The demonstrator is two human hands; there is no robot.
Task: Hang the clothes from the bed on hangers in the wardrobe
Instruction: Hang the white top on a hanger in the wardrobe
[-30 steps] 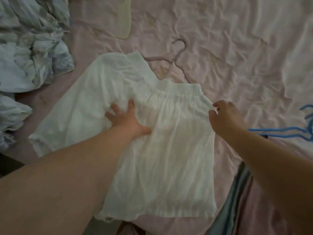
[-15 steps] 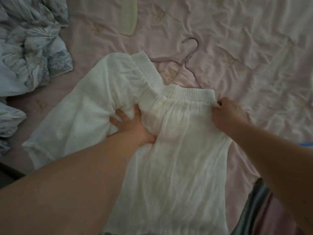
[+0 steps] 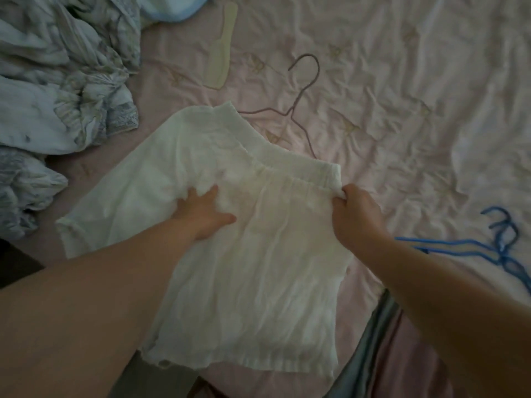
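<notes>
Right hand [image 3: 357, 216] now pinches the white garment [image 3: 244, 254] at the right end of its gathered waistband; a second ago it hovers just off that edge. Left hand [image 3: 202, 215] presses flat mid-fabric, fingers a bit deeper into the folds. Blue hangers [image 3: 500, 248] are back in view at right. Light blue cloth [image 3: 175, 8] shows at the top edge.

— How is the light?
— Dim and flat. The pink bed sheet [image 3: 402, 81] is brightest at upper right; the lower corners fall dark.
— Sharpness?
— Soft all over, grainy. Both forearms near the lens blur, and the wide-angle lens bends the edges.
</notes>
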